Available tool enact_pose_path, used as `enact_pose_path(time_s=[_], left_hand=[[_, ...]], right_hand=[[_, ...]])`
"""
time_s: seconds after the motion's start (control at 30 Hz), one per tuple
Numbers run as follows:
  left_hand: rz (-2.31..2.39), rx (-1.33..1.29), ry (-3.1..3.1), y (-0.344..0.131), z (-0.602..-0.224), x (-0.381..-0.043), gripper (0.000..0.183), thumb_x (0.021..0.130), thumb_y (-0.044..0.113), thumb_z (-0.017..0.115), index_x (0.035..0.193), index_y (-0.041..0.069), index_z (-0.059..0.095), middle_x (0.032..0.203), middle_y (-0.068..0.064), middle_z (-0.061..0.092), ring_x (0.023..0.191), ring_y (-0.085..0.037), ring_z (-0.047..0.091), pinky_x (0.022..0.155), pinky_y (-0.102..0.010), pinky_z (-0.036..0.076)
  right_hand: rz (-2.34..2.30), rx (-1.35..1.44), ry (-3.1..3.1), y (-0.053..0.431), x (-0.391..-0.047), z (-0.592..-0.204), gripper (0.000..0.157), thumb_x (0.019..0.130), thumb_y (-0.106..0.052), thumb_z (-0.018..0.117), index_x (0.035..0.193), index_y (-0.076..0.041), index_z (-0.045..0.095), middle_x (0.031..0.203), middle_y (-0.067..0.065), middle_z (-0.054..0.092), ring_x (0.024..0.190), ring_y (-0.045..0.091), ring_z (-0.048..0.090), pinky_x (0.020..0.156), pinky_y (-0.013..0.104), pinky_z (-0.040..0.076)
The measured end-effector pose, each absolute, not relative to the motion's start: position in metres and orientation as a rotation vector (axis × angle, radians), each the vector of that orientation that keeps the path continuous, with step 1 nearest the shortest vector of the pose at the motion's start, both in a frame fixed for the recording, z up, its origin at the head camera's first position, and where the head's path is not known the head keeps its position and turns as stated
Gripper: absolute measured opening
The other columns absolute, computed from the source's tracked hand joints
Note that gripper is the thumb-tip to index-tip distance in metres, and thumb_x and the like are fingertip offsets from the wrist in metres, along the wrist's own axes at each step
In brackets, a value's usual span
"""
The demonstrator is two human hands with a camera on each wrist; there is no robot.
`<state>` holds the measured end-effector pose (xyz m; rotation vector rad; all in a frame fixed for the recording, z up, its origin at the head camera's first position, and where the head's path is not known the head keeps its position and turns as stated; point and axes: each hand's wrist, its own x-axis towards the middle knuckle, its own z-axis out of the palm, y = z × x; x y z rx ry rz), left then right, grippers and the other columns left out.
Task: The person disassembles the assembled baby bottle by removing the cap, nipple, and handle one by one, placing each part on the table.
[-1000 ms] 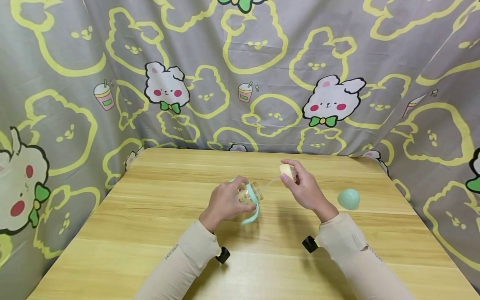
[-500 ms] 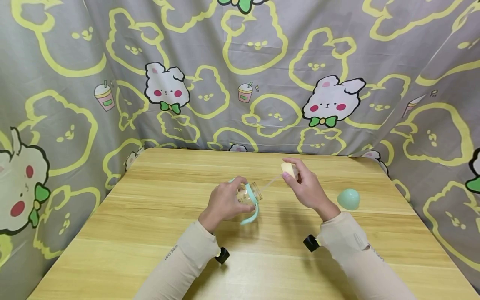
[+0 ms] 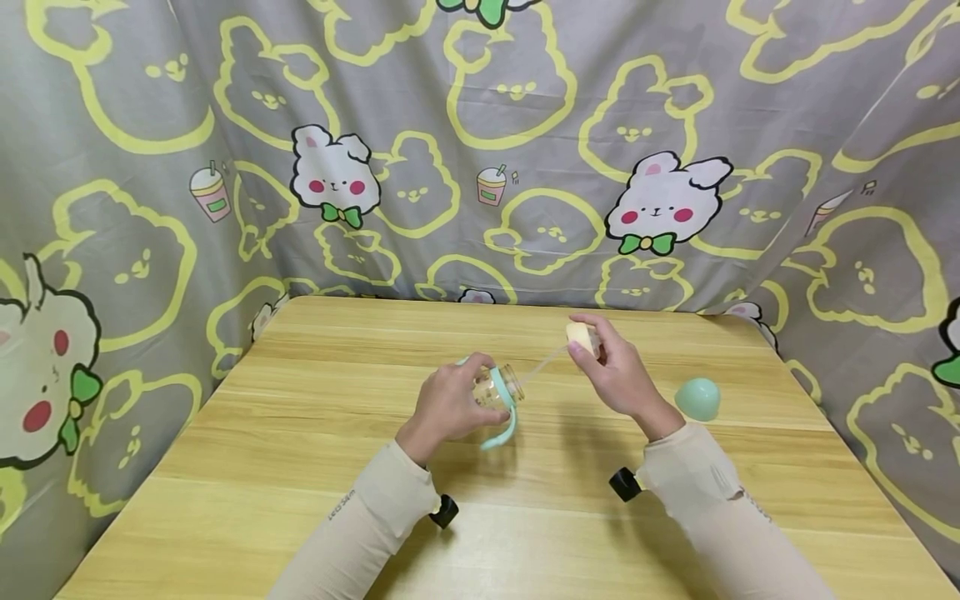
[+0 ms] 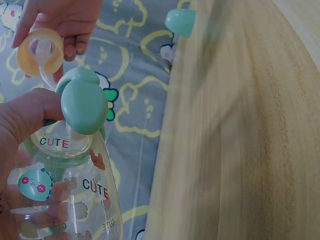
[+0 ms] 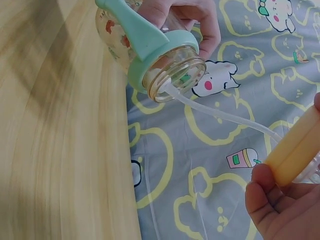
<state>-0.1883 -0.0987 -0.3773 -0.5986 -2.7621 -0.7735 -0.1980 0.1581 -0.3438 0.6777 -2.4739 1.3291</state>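
My left hand (image 3: 453, 400) grips a clear baby bottle (image 4: 95, 195) with a mint handle ring (image 5: 150, 52) and printed "CUTE" lettering. The bottle is tilted, its open threaded neck (image 5: 177, 75) facing right. In my right hand (image 3: 615, 371) a pale yellow bottle collar (image 5: 295, 147) is pinched between thumb and fingers. From that collar a thin translucent straw (image 5: 225, 116) runs across the gap, its far end in the bottle's mouth. Right of my right hand, a mint domed cap (image 3: 697, 398) rests on the table.
The wooden table (image 3: 300, 500) spreads under both arms. Behind it and along both sides hangs a grey curtain (image 3: 420, 100) with yellow outlines and rabbit heads. A black wrist camera (image 3: 625, 483) juts from the right cuff, another black camera (image 3: 444, 511) from the left.
My right hand has drifted slightly to the right and away from the bottle with the collar, and more of the straw shows between them. The left hand stays nearly still.
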Motion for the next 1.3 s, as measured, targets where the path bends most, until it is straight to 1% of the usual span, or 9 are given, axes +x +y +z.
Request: enact_pose_path(time_s=[0.13,0.37,0.6,0.9,1.1,1.3], left_hand=[[-0.782,-0.606,-2.763,-0.099,-0.379,-0.188,0.064,0.067,0.044,0.084,0.119,0.017,0.059,0.098,-0.004,0.071,0.077,-0.019,0.064,0.064,-0.034,0.049],[-0.762,-0.639,-2.706,-0.099,-0.378,-0.189,0.064,0.066,0.043,0.084,0.117,0.014,0.059,0.094,-0.004,0.071,0.072,-0.018,0.063,0.061,-0.033,0.048],[-0.751,-0.634,-2.724,-0.099,-0.378,-0.19,0.065,0.067,0.044,0.084,0.118,0.014,0.059,0.092,-0.004,0.071,0.067,-0.015,0.061,0.058,-0.03,0.047],[-0.749,-0.627,-2.735,-0.099,-0.379,-0.189,0.065,0.066,0.045,0.084,0.118,0.015,0.059,0.092,-0.004,0.071,0.068,-0.015,0.06,0.059,-0.031,0.047],[-0.754,-0.611,-2.745,-0.099,-0.378,-0.189,0.065,0.066,0.045,0.084,0.119,0.016,0.059,0.095,-0.003,0.071,0.074,-0.018,0.063,0.063,-0.033,0.048],[-0.742,-0.603,-2.743,-0.098,-0.378,-0.189,0.065,0.066,0.045,0.084,0.118,0.017,0.059,0.094,-0.003,0.071,0.072,-0.017,0.062,0.061,-0.032,0.048]], right_hand=[[1.32,0.676,-2.474,0.159,-0.197,-0.343,0.043,0.099,-0.017,0.053,0.14,-0.006,0.045,0.078,0.007,0.049,0.06,0.018,0.045,0.053,0.029,0.039],[1.298,0.672,-2.46,0.162,-0.198,-0.341,0.042,0.099,-0.018,0.053,0.14,-0.008,0.045,0.076,0.007,0.049,0.059,0.019,0.044,0.053,0.03,0.039],[1.305,0.675,-2.469,0.163,-0.198,-0.34,0.046,0.099,-0.017,0.052,0.142,-0.005,0.042,0.078,0.005,0.049,0.06,0.017,0.044,0.053,0.029,0.038],[1.289,0.675,-2.459,0.165,-0.199,-0.341,0.045,0.099,-0.015,0.053,0.141,-0.005,0.043,0.078,0.005,0.048,0.06,0.017,0.043,0.053,0.029,0.038],[1.278,0.675,-2.447,0.166,-0.2,-0.339,0.045,0.098,-0.015,0.053,0.141,-0.006,0.043,0.076,0.004,0.048,0.058,0.016,0.042,0.053,0.029,0.037],[1.274,0.685,-2.448,0.169,-0.201,-0.339,0.042,0.1,-0.019,0.052,0.14,-0.008,0.045,0.075,0.006,0.048,0.057,0.017,0.043,0.052,0.03,0.038]])
